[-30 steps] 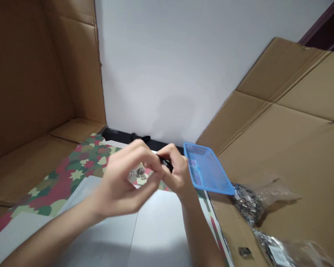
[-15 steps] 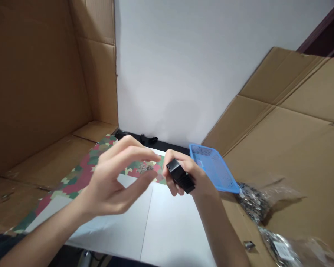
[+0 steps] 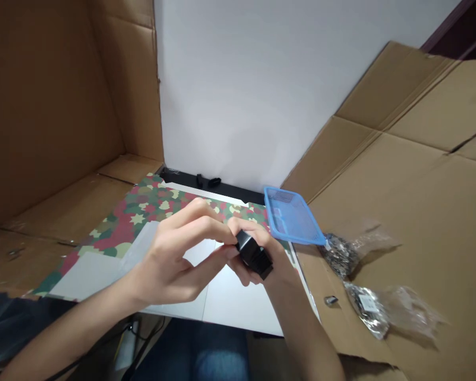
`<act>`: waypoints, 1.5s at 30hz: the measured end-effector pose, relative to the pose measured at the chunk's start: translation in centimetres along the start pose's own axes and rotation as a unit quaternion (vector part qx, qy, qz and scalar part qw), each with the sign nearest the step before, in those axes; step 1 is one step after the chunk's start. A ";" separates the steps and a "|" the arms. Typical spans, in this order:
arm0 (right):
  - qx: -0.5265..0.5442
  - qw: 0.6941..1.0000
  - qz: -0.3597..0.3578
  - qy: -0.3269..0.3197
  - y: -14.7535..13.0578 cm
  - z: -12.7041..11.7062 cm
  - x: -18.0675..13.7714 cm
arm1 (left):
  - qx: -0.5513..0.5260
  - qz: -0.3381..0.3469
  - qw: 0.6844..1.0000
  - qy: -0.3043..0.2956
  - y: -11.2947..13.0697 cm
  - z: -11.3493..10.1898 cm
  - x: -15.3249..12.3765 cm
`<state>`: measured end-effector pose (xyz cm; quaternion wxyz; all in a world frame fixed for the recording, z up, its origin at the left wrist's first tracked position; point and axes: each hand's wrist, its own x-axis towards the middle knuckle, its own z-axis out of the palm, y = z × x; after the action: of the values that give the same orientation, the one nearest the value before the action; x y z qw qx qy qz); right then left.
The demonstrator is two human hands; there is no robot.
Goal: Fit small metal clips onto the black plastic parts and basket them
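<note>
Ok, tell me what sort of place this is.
Probably a makeshift bench for assembling small parts: flattened brown cardboard sheets as screens, clear plastic bags of small metal parts, a blue plastic mesh basket, and a small black plastic block in the right hand.

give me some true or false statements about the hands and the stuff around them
1. The right hand holds a black block. True.
2. The basket sits to the right of both hands. True.
3. The left hand rests in the basket. False: its fingertips pinch the block's end.
4. The bags of metal parts lie in the basket. False: they lie on the cardboard beside it.
5. The cloth is plain red. False: it has a camouflage pattern.
</note>
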<state>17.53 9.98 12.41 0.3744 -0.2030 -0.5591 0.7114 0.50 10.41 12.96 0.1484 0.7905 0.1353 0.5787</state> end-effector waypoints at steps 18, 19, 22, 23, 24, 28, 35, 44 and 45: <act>-0.012 0.998 0.022 0.066 3.0 -2.0 -2.8 | -0.036 -0.098 0.994 -0.043 -2.6 1.2 -2.8; -0.038 0.995 0.028 0.083 3.4 -2.7 -2.9 | -0.025 -0.125 0.990 -0.061 -3.3 1.0 -3.1; -0.140 0.969 0.042 0.199 5.9 -5.5 -3.2 | 0.079 -0.221 0.960 -0.150 -6.3 0.9 -4.6; -0.169 0.953 0.049 0.248 7.1 -6.5 -3.2 | 0.130 -0.248 0.941 -0.193 -7.5 1.3 -5.4; -0.183 0.939 0.053 0.286 8.4 -7.4 -3.3 | 0.177 -0.265 0.917 -0.241 -8.6 1.9 -6.3; -0.196 0.911 0.071 0.356 13.5 -10.0 -3.2 | 0.243 -0.284 0.856 -0.356 -12.0 4.8 -9.8; -0.228 0.896 0.084 0.372 16.2 -10.6 -3.3 | 0.215 -0.336 0.840 -0.368 -13.6 6.9 -11.3; -0.250 0.894 0.100 0.357 16.3 -10.5 -3.4 | 0.144 -0.438 0.839 -0.290 -15.4 7.7 -11.3; -0.248 0.894 0.103 0.357 16.3 -10.5 -3.4 | 0.129 -0.445 0.842 -0.277 -15.6 7.6 -11.4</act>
<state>22.17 12.59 -6.57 0.4113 -0.5862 -0.5222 0.4632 3.78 19.74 -5.28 0.3178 0.7849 0.4989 0.1844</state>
